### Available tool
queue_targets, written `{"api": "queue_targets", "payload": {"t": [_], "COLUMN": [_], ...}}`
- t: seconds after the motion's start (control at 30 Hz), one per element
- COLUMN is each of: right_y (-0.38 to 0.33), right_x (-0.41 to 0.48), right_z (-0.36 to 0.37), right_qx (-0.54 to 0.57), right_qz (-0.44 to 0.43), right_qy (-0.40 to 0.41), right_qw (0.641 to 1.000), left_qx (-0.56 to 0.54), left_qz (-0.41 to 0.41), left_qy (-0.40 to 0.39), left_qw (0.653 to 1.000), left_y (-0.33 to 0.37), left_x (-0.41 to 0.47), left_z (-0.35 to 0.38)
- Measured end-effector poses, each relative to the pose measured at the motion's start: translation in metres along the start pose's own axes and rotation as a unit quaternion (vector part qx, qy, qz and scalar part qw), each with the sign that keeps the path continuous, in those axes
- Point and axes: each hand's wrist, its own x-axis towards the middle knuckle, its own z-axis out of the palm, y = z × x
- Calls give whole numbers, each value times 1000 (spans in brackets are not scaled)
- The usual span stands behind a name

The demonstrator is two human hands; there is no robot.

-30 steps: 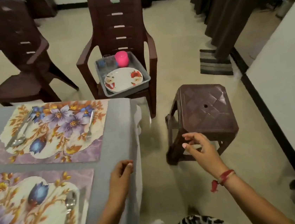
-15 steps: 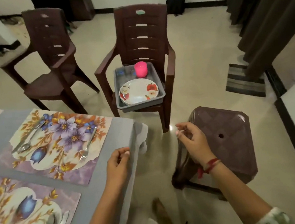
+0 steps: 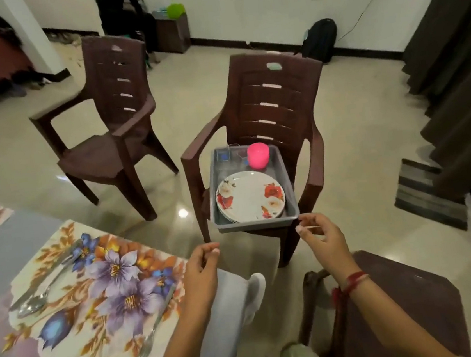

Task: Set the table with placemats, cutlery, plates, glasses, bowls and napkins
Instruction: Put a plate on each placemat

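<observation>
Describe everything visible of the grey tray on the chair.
The grey tray is rectangular and plastic-looking, with raised walls and a flared rim. It sits level on the seat of the brown chair, between the armrests. Inside are a stack of white floral plates at the front, and a pink cup and clear glasses behind. The right hand hangs at its front right corner; whether it touches cannot be told.

The left chair (image 3: 94, 162) is placed beside the right chair (image 3: 272, 100); behind that a backpack (image 3: 319, 39) is seen, before it a stool (image 3: 403, 300).
</observation>
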Motion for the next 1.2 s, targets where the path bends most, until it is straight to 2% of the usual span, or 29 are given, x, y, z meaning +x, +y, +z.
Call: {"api": "queue_targets", "payload": {"t": [0.2,0.3,0.4,0.57,0.67,0.8,0.83,0.9,0.97,1.03,1.1,1.2], "right_y": [1,19,44,106,145,207,220,248,268,281,289,289], "right_x": [77,135,202,337,406,479,487,505,517,525,535,547], "right_z": [21,30,40,78,110,145,150,161,170,176,178,179], "right_qx": [-58,-91,-130,-254,-326,-382,-388,-396,-383,-374,-381,-315], "right_qz": [20,28,25,48,61,82,85,104,125,143,164,233], "right_qy": [-52,-91,-123,-191,-249,-308,-316,-336,-344,-332,-319,-315], "right_qw": [997,991,983,947,910,868,862,848,848,854,852,864], "left_qx": [-28,36,140,287,362,500,513,507,481,473,498,515], "left_qz": [-17,-48,-51,-95,-98,-74,-86,-137,-208,-259,-262,-250], "left_qy": [32,54,29,4,-72,-213,-217,-202,-162,-134,-154,-190], "left_qw": [999,997,988,953,924,836,826,827,836,832,812,797], "left_y": [11,11,7,1,-31,-91,-101,-125,-143,-157,-165,-173], "left_x": [62,101,146,241,304,376,387,406,417,419,419,417], "left_z": [9,27,52,112,143,182,187,198,204,208,216,219]}}
